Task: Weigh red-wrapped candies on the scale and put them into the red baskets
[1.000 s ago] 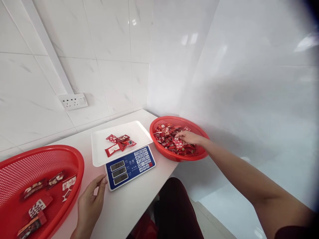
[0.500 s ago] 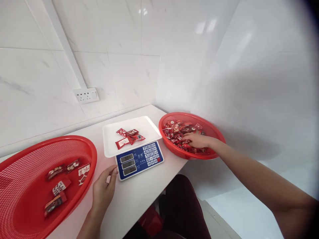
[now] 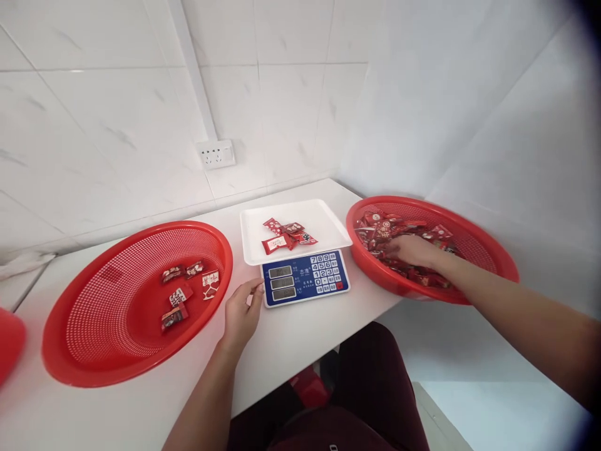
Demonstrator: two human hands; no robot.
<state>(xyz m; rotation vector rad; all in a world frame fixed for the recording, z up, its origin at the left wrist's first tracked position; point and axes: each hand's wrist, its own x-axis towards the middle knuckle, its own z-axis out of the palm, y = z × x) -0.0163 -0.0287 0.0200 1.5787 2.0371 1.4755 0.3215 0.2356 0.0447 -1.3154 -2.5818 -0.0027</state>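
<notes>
My right hand (image 3: 416, 252) reaches into the right red basket (image 3: 488, 263), with its fingers stretched among red-wrapped candies (image 3: 385, 227). Its fingertips are partly hidden, and no candy shows clearly gripped. My left hand (image 3: 241, 313) is on the table at the left edge of the blue digital scale (image 3: 305, 280). Thumb and index tip come together beside the scale, with nothing visible between them. On the scale's white tray (image 3: 323, 219) lie several wrapped candies (image 3: 290, 236) in a small cluster. The left red basket (image 3: 75, 369) holds several loose wrapped candies (image 3: 181, 295).
A white wall with a socket (image 3: 216, 154) stands behind the white table (image 3: 272, 357). At the far left are part of another red object (image 3: 9, 341) and a whitish crumpled thing (image 3: 23, 263). My legs (image 3: 375, 382) are below the table edge.
The view has swung left, bringing all of the left basket into sight. My right hand has shifted slightly within the candies. The left hand stays by the scale, and the tray candies look unmoved.
</notes>
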